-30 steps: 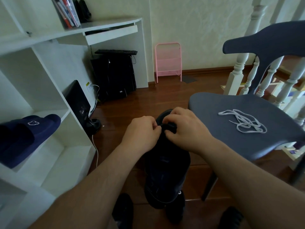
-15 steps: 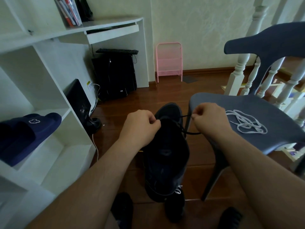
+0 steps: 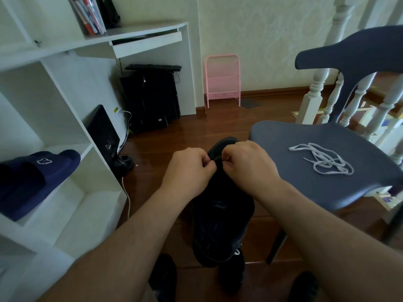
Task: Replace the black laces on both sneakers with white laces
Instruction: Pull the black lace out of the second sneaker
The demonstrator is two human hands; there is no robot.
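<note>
You are holding a black sneaker (image 3: pixel 222 216) upright in front of you, toe end up and away, above the wooden floor (image 3: pixel 220 125). Your left hand (image 3: pixel 187 171) and right hand (image 3: pixel 250 165) are meeting at the upper part of the shoe, fingers curled, fingertips nearly touching. Both are pinching something dark at the lacing area, most likely the black lace; the lace itself is too dark to make out against the shoe. Just right of your right hand, the blue-grey chair (image 3: pixel 327 186) is standing with its seat edge beside the sneaker. The white laces (image 3: pixel 322 160) are lying in a loose tangle on that seat, apart from your hands. On the left, a navy slipper (image 3: pixel 37 173) is sitting on the white shelf (image 3: pixel 65 199). Farther back, a pink rack (image 3: pixel 222 79) is leaning against the wall.
</note>
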